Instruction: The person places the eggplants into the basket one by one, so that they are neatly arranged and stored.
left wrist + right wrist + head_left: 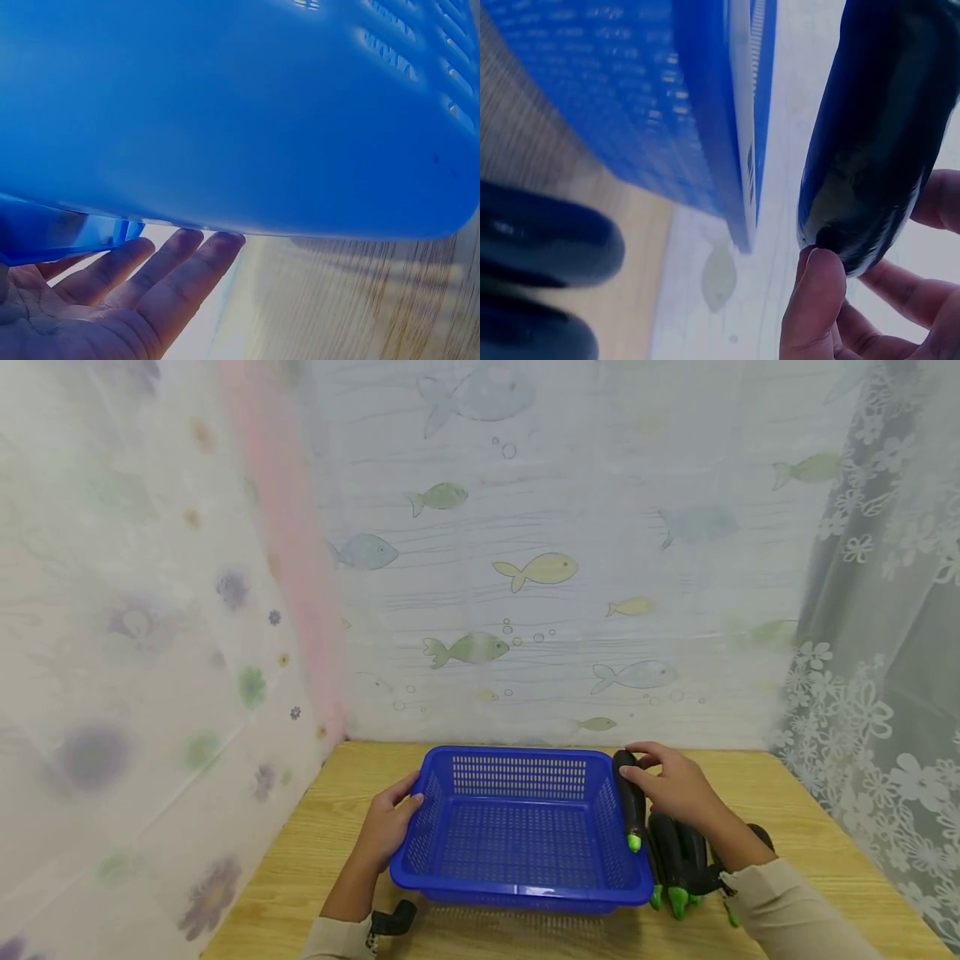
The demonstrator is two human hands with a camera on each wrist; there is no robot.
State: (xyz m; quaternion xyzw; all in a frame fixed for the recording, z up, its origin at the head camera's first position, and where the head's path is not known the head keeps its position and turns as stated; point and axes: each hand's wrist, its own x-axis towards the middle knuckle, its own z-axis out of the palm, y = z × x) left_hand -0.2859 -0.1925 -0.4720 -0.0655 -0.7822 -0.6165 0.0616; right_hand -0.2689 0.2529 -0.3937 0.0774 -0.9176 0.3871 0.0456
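A blue plastic basket (pixel 525 891) with slotted walls stands on the table with nothing inside. My left hand (pixel 385 828) grips its left rim, thumb on top; in the left wrist view the fingers (pixel 191 274) reach beneath the rim along the outer wall (pixel 225 127). At the right rim, my right hand (pixel 678 785) pinches a dark eggplant (pixel 630 797) by its rounded far end, its green stem pointing toward me. The right wrist view shows this eggplant (pixel 877 135) raised beside the basket rim (pixel 739 172), between thumb and fingers.
Several more eggplants (pixel 678 856) lie on the wooden table (pixel 322 810) just right of the basket, partly below my right forearm. Behind the table hangs a fish-patterned curtain (pixel 540 568). Black wrist straps (pixel 395 918) show near both sleeves.
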